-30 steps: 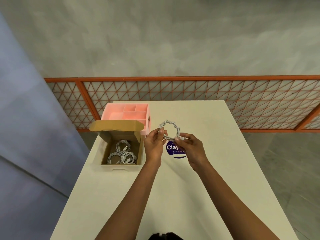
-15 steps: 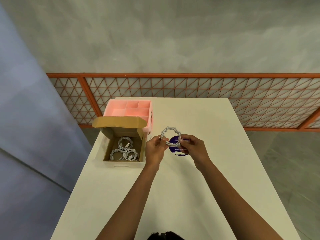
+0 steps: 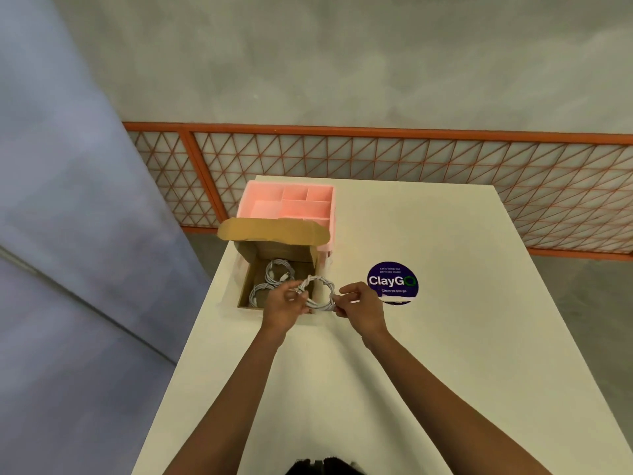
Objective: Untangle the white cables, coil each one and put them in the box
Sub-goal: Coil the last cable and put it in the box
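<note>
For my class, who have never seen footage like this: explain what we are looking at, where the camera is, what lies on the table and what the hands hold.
No machine here: a person works with two bare hands. The single picture comes from a wide-angle camera worn on the head, looking forward and down, so the arms reach in from below. On the white table stands an open brown cardboard box holding coiled white cables. Behind it sits a pink plastic organiser with compartments, and a round purple "ClayGo" sticker lies to the right. The left hand and right hand together hold one coiled white cable at the box's near right corner.
</note>
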